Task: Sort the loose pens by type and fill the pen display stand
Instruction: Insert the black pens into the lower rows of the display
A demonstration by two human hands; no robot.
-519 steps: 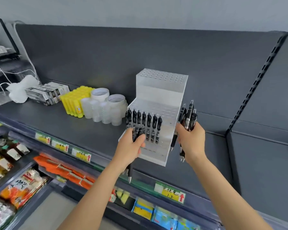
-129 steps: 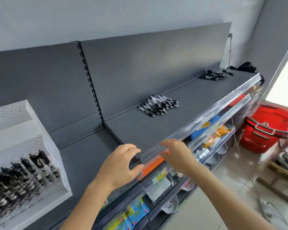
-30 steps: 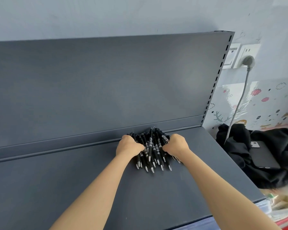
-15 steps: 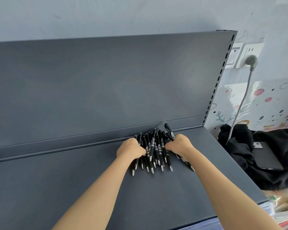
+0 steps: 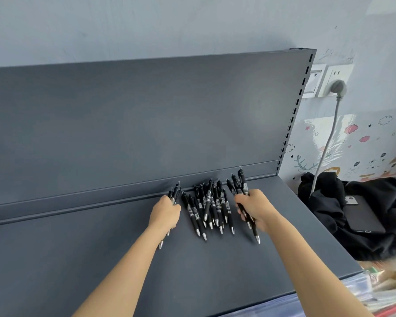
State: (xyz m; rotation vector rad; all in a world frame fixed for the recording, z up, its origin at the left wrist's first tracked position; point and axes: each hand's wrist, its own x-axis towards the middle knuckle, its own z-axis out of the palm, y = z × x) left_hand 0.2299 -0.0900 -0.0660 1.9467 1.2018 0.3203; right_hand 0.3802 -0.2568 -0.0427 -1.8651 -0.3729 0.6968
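Here, in the head view, both hands are at a pile of black pens [image 5: 209, 207] that lies on the dark shelf [image 5: 124, 259], close to its back wall. The left hand [image 5: 166, 212] has its fingers curled tight round a few pens, with the tips poking out below. The right hand [image 5: 254, 208] grips a small bunch too, just right of the pile. Many pens lie loose between the two hands. The pen display stand is not in view, so I cannot tell how full it is. I think lots is left: this pile needs sorting and putting in the stand.
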